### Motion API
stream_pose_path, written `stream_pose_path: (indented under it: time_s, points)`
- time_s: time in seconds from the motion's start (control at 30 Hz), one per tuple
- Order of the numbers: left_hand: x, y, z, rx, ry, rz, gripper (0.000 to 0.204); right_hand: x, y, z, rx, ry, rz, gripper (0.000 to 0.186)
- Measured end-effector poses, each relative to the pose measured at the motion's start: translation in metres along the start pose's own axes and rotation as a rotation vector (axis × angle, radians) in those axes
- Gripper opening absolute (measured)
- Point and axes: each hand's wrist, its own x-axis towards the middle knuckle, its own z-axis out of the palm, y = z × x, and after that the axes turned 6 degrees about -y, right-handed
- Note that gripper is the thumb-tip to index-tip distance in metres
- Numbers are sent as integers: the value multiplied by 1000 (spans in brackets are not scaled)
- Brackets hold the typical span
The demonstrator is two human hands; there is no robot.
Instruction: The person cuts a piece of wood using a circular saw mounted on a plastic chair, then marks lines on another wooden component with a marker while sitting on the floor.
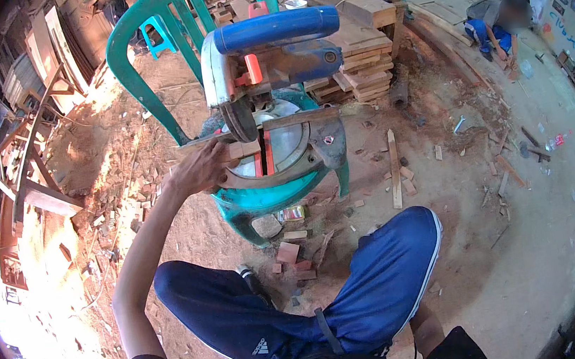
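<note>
A miter saw with a blue handle [277,29] and an orange lever [252,70] stands on the seat of a green plastic chair [142,82]. Its head is raised above a round base [291,147] with a red-edged slot. My left hand [201,169] is closed on a short wood block [245,149], holding it on the base beside the slot, close to the blade guard [240,121]. Some of its fingers are hidden from above. My right hand is out of sight; only part of that arm shows beside my right thigh.
Wood offcuts [287,252] lie on the dirt floor between my legs. A pointed wood strip [394,167] lies to the right. Stacked planks [366,64] stand behind the chair. Another person [497,24] crouches at the far right. Scrap timber [38,165] leans at the left.
</note>
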Motion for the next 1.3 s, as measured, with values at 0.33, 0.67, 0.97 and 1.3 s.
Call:
stream_pose_path:
  time_s: [0.33,0.67,0.97,1.3]
  points:
    - [-24,2,-4,-24,251,-79,52,15,-52,-19,221,264,-124,29]
    - [-30,17,8,-146,216,-48,48,23,-262,-235,774,668,-1076,24]
    - [-51,-26,38,-43,162,-216,59,-238,-447,-355,492,463,-1731,33]
    - [-43,-9,10,5,271,-182,55,-305,-538,-344,97,425,-1992,74]
